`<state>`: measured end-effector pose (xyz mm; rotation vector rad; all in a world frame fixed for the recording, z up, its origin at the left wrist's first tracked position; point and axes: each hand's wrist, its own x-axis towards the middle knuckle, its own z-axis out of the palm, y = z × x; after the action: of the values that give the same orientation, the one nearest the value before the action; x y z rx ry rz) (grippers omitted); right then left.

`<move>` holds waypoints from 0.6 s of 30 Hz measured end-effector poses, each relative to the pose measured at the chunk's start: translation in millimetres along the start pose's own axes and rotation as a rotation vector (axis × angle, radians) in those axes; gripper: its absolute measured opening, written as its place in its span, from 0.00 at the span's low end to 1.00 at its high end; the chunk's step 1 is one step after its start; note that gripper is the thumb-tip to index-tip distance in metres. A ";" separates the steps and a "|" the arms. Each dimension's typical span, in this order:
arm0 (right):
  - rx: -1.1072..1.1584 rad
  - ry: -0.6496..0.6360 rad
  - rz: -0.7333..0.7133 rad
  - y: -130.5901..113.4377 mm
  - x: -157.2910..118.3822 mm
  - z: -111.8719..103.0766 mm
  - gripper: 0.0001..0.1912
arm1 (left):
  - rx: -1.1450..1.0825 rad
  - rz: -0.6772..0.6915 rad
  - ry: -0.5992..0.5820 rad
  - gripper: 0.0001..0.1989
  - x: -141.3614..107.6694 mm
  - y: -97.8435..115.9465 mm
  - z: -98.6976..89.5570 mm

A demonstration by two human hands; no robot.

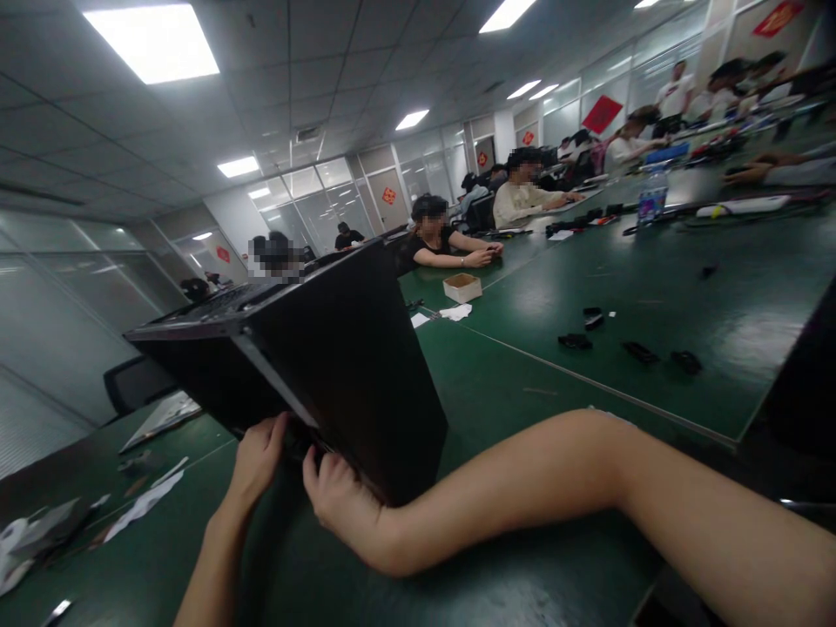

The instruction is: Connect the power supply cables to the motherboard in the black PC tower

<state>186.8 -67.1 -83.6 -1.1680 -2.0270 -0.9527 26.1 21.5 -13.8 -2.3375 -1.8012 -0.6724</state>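
Observation:
A large black box-shaped case (340, 357), like a computer tower, stands on the green table (522, 522) in front of me. A pale strip runs down its near vertical edge. My left hand (259, 453) is at the lower part of the near side, thumb up and fingertips hidden behind the case's lower edge. Close to its right, my right hand (340, 492) touches the lower near edge with curled fingers. Whatever lies between the fingers of either hand is too dark and small to make out.
Papers and a grey packet (52, 527) lie at the left. A small open box (462, 287) sits beyond the case. Several black pieces (640, 352) are scattered at the right, with a bottle (653, 193) farther back. People sit around the tables.

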 end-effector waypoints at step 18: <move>0.077 -0.317 -0.462 214.5 -4.5 38.0 0.21 | 0.449 0.150 0.055 0.24 -3.4 93.1 33.4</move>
<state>374.4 37.6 -47.6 -0.8649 -2.6387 -0.9317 122.3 3.4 -28.8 -2.0980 -1.5379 -0.2710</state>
